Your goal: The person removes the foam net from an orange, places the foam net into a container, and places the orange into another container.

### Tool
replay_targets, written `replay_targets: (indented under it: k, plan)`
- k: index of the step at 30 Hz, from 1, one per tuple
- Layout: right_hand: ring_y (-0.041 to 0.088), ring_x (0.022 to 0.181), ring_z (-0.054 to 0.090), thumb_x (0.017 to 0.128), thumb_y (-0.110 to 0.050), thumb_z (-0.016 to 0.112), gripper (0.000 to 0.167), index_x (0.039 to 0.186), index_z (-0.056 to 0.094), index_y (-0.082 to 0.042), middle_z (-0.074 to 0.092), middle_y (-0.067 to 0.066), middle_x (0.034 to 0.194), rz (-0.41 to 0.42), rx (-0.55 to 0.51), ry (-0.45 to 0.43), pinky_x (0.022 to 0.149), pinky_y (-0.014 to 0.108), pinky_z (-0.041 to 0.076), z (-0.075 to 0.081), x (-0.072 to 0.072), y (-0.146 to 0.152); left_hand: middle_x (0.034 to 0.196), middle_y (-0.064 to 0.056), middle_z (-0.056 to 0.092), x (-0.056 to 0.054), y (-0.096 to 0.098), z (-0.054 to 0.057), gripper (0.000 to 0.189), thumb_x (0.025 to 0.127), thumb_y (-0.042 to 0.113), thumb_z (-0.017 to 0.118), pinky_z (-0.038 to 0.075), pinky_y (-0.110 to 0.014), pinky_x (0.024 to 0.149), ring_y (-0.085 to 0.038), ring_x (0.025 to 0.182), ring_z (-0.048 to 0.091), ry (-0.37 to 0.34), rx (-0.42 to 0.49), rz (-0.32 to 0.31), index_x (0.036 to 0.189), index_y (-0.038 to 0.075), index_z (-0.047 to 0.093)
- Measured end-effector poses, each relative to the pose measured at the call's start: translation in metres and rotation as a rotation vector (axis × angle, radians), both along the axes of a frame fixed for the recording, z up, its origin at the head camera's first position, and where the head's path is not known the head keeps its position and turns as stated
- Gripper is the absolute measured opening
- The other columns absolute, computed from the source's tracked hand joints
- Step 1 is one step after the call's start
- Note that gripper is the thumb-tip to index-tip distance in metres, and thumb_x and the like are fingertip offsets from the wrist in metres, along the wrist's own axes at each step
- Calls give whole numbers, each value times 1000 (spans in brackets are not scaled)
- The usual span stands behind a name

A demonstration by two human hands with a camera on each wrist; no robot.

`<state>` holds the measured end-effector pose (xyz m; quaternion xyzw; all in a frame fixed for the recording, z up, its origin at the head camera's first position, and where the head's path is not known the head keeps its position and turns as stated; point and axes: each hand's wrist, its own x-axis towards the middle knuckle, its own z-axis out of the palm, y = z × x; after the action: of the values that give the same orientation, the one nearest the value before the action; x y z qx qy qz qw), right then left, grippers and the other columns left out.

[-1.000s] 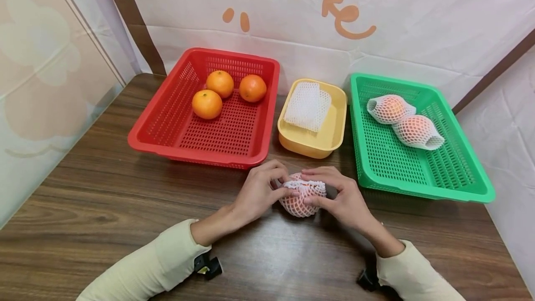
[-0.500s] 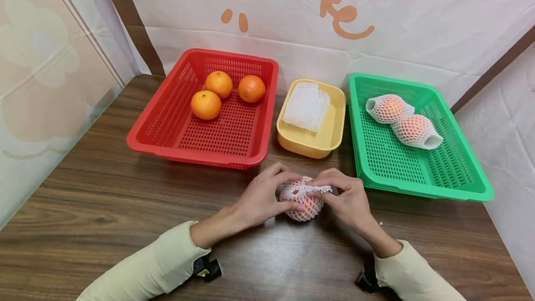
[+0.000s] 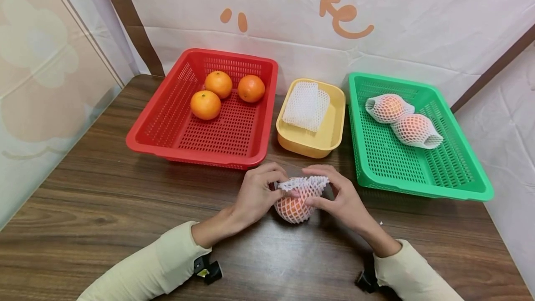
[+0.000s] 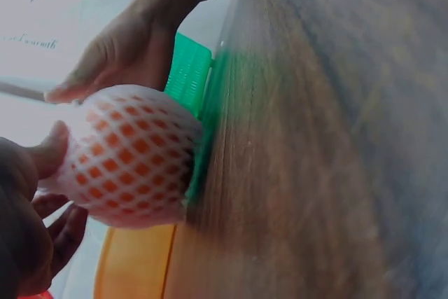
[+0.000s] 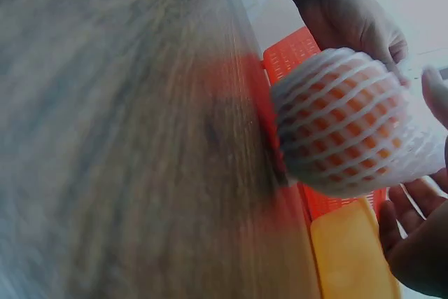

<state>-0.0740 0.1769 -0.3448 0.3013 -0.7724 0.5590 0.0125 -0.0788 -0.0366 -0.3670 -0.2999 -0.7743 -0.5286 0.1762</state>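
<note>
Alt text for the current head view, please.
A person's left hand pinches the white mesh sleeve around an orange fruit over a wooden table, the right hand at its other side. Behind, from left: a red basket with three bare oranges, a yellow tray of mesh sleeves, a green basket with two sleeved fruits.

Only faint, illegible lettering [image 4: 29, 41] on the pale backdrop [image 4: 84, 1].

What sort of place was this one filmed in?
Probably a staged tabletop corner indoors, rather than a working shop: a creased, printed cloth hangs behind a wood-look table that bears a red basket of oranges and a green basket of netted fruit.
</note>
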Motion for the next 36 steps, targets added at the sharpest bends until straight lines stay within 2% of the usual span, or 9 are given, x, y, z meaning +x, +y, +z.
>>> replay_targets:
  k: [3, 9, 12, 17, 19, 24, 30, 34, 36]
  plan:
    - [18, 109, 56, 72, 7, 78, 39, 109, 67, 3, 63, 12, 114, -7, 35, -16, 93, 26, 43, 0, 1, -2, 77, 4, 62, 0, 1, -2, 20, 68, 10, 85, 50, -27, 67, -9, 76, 58, 40, 27, 31, 69, 9, 65]
    - [15, 87, 62, 69, 15, 77, 19, 85, 72, 5, 69, 11, 88, -102, -55, 34, 77, 24, 50, -3, 4, -7, 78, 2, 59, 2, 4, -4, 27, 65, 12, 85, 47, -31, 65, -13, 76, 54, 75, 3, 33, 72, 10, 60]
    - [10, 77, 61, 70, 17, 75, 17, 80, 71, 4, 67, 9, 79, -146, -79, 66, 66, 20, 48, -2, 5, -8, 89, 2, 57, 4, 4, -2, 34, 64, 20, 87, 46, -33, 65, -15, 80, 52, 10, -48, 4, 87, 8, 65]
    - [9, 74, 60, 72, 17, 74, 17, 83, 70, 5, 67, 11, 78, -205, -81, 94, 64, 18, 48, -1, 7, -8, 109, 1, 56, 4, 5, 2, 51, 66, 31, 87, 45, -33, 84, -14, 102, 51, -145, -171, -62, 108, 8, 70]
    - [8, 75, 60, 72, 17, 73, 17, 84, 70, 6, 68, 12, 79, -221, -72, 104, 65, 18, 48, -1, 7, -8, 108, 3, 59, 4, 6, 3, 44, 67, 31, 86, 44, -31, 88, -13, 103, 52, -185, -184, -76, 103, 9, 72]
    - [9, 79, 62, 73, 19, 71, 18, 85, 69, 6, 68, 12, 81, -176, -110, 94, 68, 20, 50, -3, 7, -8, 94, 6, 64, 2, 8, 4, 25, 66, 25, 88, 48, -28, 76, -9, 90, 58, -234, -83, -59, 84, 11, 76]
    - [17, 92, 59, 73, 17, 72, 29, 99, 68, 3, 65, 13, 96, -32, -127, 39, 80, 24, 48, -16, 0, -5, 75, 8, 65, 1, 6, 0, 14, 65, 6, 87, 50, -34, 67, -7, 74, 59, -125, 15, 4, 74, 10, 76]
    - [17, 108, 56, 77, 5, 76, 42, 117, 63, -2, 62, 7, 115, 0, -24, -129, 93, 25, 44, -28, -5, 0, 69, 8, 63, 1, 3, -4, 14, 66, 5, 85, 49, -35, 58, -7, 67, 56, -10, 64, 66, 70, 9, 73]
    - [16, 107, 58, 79, -3, 77, 40, 117, 65, -4, 64, 4, 114, -8, 4, -197, 92, 26, 45, -29, -4, 1, 68, 7, 63, 2, 3, -6, 14, 67, 6, 85, 48, -31, 55, -6, 65, 56, 31, 82, 80, 70, 10, 72]
